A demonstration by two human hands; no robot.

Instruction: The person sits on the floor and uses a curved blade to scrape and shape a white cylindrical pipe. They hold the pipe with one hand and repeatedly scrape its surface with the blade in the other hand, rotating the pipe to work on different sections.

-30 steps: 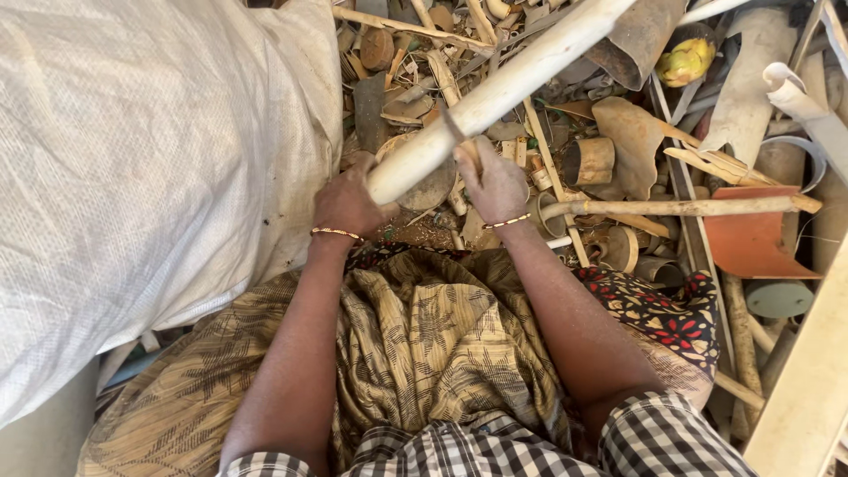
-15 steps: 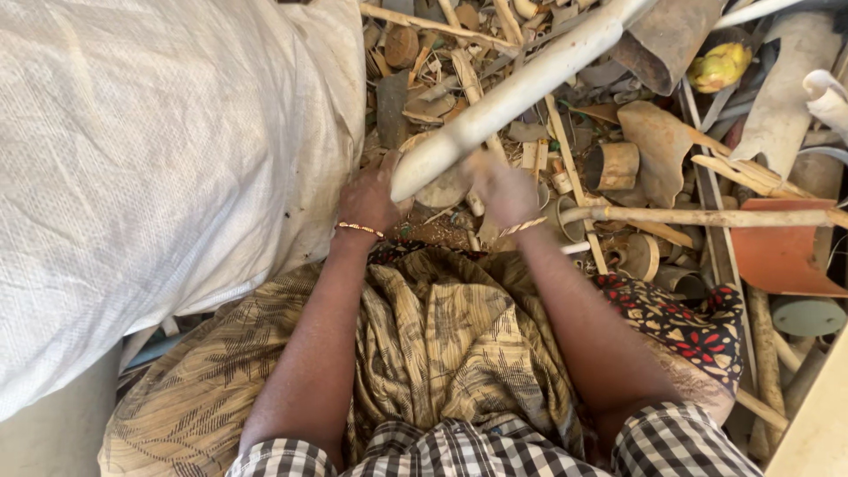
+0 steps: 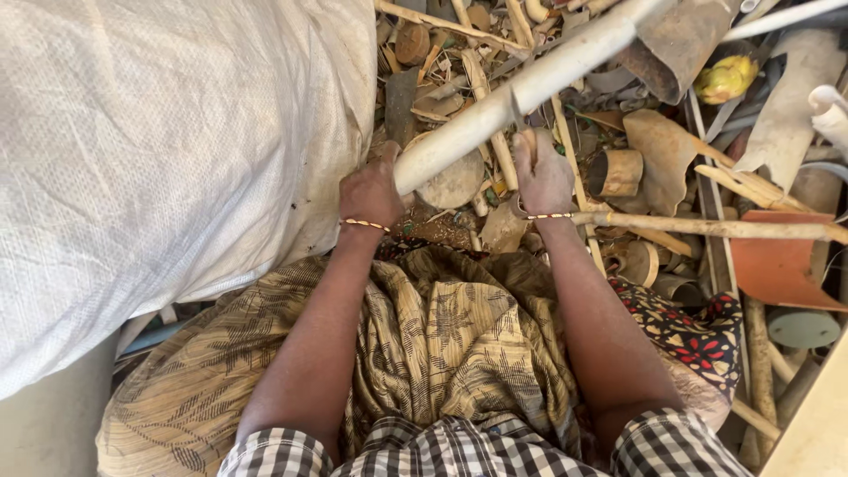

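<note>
Head view, looking down over the lap. Left hand (image 3: pixel 371 190) is closed around the near end of a long pale pipe (image 3: pixel 530 88), which runs up and to the right out of the picture, over a heap of scrap. Right hand (image 3: pixel 543 177) is closed on a small blade or knife (image 3: pixel 518 115), its tip set against the upper side of the pipe a little way up from the left hand; the exact contact point is too small to read. Judged progress: the pipe shows no clear cut, notch or stripped section where the blade meets it, so the work on it looks early, with most of its length untouched. Each wrist carries a thin beaded bracelet. A patterned tan cloth (image 3: pixel 442 344) covers the lap beneath both forearms. Containers: a large white woven sack (image 3: pixel 159 150) fills the left side, bulging and full, mouth out of view, contents cannot be told. Short brown tube sections (image 3: pixel 616 172) lie open-ended in the heap, seemingly hollow. A thin stick (image 3: pixel 707 226) lies across the heap just beside the right wrist, ending near an orange plastic piece (image 3: pixel 782 265).
</note>
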